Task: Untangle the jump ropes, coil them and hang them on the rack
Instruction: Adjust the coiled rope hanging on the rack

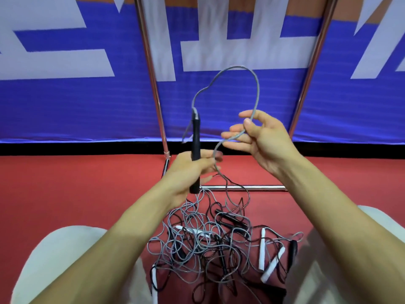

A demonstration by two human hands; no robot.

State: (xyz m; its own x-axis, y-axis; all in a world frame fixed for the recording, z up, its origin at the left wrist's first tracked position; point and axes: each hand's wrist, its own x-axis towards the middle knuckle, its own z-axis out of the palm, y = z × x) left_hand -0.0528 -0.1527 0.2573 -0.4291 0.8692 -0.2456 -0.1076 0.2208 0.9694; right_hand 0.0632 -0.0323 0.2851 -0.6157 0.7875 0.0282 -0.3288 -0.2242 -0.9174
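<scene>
Grey rope (pixel 258 88) is pinched by the right hand (pixel 263 139), its handle (pixel 195 137) gripped by the left hand (pixel 186 170); the floor tangle (pixel 203 240) could be tightened by hard pulling.

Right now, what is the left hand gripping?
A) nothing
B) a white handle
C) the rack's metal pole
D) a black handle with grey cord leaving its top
D: the left hand is wrapped round an upright black handle, and the grey cord from its top arcs over to the right hand, which pinches it.
</scene>
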